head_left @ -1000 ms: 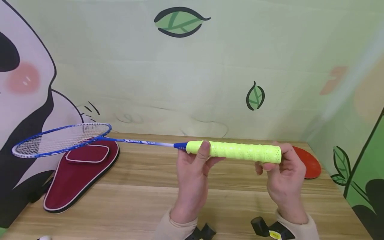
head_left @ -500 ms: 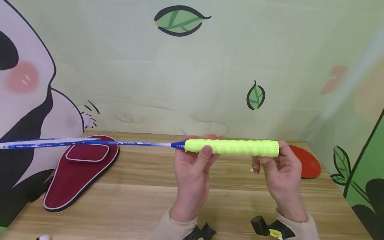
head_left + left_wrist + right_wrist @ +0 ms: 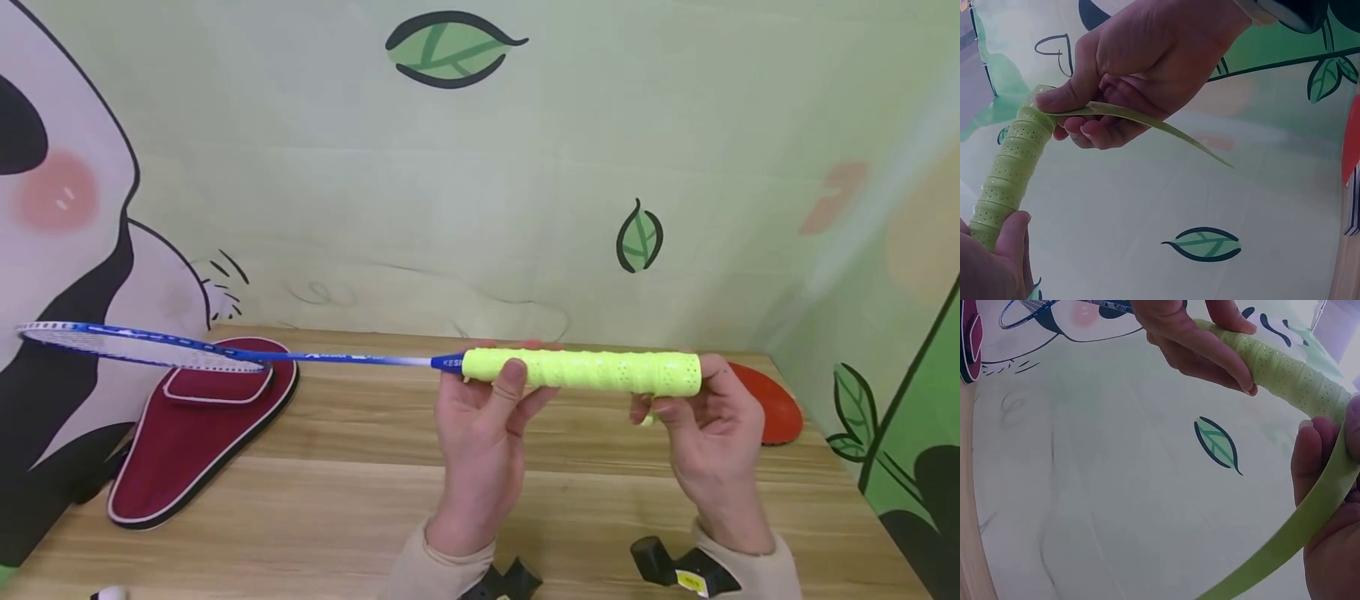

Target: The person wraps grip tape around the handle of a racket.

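A blue and white badminton racket [image 3: 352,359] is held level above the table, its strung head out to the left. Perforated yellow-green grip tape [image 3: 585,372] is wound round its handle in overlapping turns. My left hand [image 3: 480,450] grips the handle beside the blue cone, thumb in front and fingers behind. At the butt end, my right hand [image 3: 716,442] pinches the tape between thumb and fingers. From that pinch a loose tail of tape [image 3: 1166,128] trails away in the left wrist view. The same tail [image 3: 1285,540] hangs as a long strip in the right wrist view.
A maroon paddle case [image 3: 202,450] with white piping lies on the wooden table [image 3: 360,508] at left, partly behind the racket head. A red table tennis bat [image 3: 780,408] lies behind my right hand. A small white object [image 3: 111,593] shows at the front left edge.
The racket has turned about its long axis: its head passed through edge-on and now tilts the other way. The handle sits slightly lower at the left than before, both hands staying on it.
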`<state>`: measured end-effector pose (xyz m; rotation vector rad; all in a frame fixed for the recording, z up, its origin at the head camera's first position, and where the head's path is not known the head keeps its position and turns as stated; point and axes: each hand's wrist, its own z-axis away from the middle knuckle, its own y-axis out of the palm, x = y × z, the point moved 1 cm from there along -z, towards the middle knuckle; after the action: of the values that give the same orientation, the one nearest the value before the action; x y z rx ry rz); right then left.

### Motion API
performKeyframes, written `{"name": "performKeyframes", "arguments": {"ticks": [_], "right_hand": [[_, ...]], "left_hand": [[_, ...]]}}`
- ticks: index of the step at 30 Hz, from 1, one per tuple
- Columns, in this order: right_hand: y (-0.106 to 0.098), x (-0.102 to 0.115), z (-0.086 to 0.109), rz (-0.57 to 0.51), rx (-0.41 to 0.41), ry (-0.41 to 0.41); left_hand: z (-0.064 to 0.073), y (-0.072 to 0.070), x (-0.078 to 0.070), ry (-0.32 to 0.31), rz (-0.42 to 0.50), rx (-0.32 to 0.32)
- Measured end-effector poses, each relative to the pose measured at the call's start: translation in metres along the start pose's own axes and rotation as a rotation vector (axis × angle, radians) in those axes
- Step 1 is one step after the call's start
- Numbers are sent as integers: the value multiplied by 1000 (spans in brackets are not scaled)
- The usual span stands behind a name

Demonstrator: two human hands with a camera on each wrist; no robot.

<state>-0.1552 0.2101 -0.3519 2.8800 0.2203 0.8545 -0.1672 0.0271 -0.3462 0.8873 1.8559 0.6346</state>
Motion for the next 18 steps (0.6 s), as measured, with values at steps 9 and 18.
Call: {"name": "performKeyframes", "arguments": {"ticks": [9, 18], "right_hand": [[7, -2, 1, -6, -74, -35], [5, -1, 1, 9, -73, 7]], "left_hand": [[-2, 0, 2, -7, -15, -40], [-1, 1, 5, -31, -41, -76]]}}
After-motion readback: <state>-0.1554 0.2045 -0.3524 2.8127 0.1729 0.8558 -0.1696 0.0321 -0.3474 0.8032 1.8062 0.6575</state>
